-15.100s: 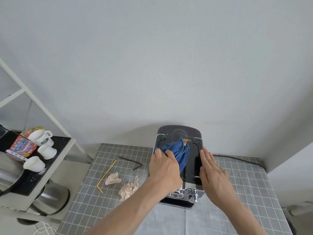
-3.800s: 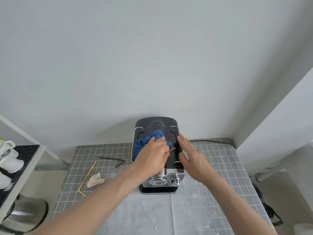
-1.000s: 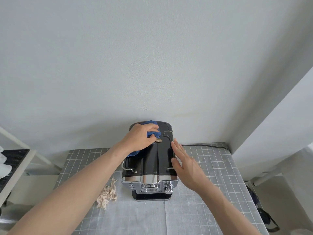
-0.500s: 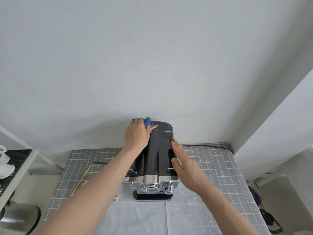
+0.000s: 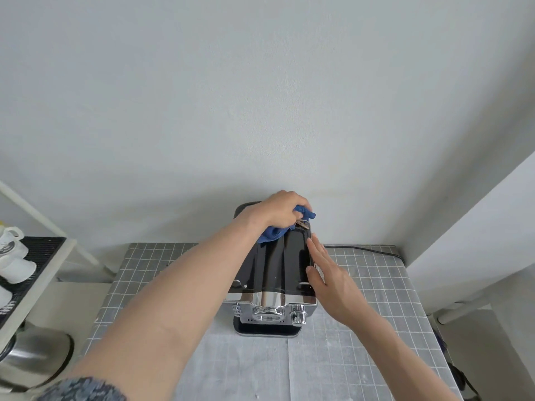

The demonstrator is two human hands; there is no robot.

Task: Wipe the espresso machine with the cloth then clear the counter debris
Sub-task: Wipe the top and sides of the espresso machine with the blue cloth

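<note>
- The espresso machine is standing at the back edge of the gridded counter, its rear close against the wall; all places below are being given relative to it.
- Left hand is lying over the machine's rear top, fingers curled shut around the blue cloth; cloth is showing under the palm and beyond the fingertips.
- Right hand is resting flat and spread along the machine's right top edge, holding nothing.
- Left forearm is crossing the counter left of the machine and hiding that part of the surface; no debris can be made out there.
- Right of the machine, bare counter is running to its right edge, where a side wall is closing in; a dark cable is trailing along the back there.
- In front of the machine, a pale sheet is covering the counter, with open room.
- Far left of the machine, a shelf with a black mat is carrying white cups; their contents cannot be told.
- Below that shelf, a shiny metal vessel is showing; interior hidden.
</note>
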